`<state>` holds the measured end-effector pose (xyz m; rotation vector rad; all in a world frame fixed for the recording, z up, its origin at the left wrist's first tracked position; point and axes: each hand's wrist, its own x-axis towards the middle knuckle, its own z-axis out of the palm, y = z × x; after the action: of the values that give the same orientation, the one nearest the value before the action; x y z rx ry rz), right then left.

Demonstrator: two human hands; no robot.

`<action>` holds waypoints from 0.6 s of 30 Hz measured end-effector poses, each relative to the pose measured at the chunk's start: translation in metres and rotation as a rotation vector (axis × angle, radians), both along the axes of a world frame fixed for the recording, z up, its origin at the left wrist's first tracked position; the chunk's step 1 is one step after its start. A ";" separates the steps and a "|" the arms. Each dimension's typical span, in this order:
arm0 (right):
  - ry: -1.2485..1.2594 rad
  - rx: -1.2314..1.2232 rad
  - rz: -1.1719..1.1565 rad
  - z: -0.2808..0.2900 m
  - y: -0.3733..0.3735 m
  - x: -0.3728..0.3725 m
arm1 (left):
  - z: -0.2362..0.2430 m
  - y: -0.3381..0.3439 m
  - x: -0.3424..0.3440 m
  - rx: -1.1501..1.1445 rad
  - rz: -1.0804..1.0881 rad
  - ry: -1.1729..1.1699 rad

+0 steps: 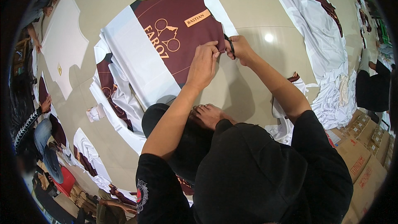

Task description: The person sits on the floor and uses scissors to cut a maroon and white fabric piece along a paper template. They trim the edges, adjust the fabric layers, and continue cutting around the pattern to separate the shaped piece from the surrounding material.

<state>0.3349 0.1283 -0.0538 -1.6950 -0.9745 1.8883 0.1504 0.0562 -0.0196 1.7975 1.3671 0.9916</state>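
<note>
A maroon printed fabric panel [182, 49], with orange rackets, lettering and a label patch, lies over white sheet material [141, 72] on the tiled floor. My left hand [204, 64] grips the panel near its lower right corner, fingers curled on the edge. Just right of it, my right hand [242, 49] is closed on black-handled scissors [232, 49] at that edge; the blades are mostly hidden by fabric and fingers. A bare foot [207, 114] rests below my forearms, amid black clothing.
Cut white and maroon pieces [118, 95] lie left, long white fabric heaps [331, 95] right. Cardboard boxes [360, 170] stand lower right. Co-workers' hands [44, 103] touch pieces along the left, near a white panel [66, 37]; another person in black [371, 87] sits right.
</note>
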 end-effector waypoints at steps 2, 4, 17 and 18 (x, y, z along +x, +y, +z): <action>-0.015 0.004 -0.005 -0.001 0.000 -0.001 | 0.001 0.000 -0.001 -0.002 0.007 -0.008; -0.031 0.007 -0.011 0.002 0.000 -0.004 | 0.002 0.000 0.000 0.002 0.019 -0.027; 0.038 0.025 -0.056 -0.001 0.010 -0.017 | 0.007 0.001 -0.006 -0.001 0.035 -0.034; 0.042 0.024 -0.060 -0.003 0.010 -0.017 | 0.007 0.001 -0.006 -0.003 0.033 -0.038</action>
<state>0.3181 0.1379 -0.0566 -1.6454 -0.9161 1.8585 0.1442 0.0573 -0.0121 1.7504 1.3779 1.0357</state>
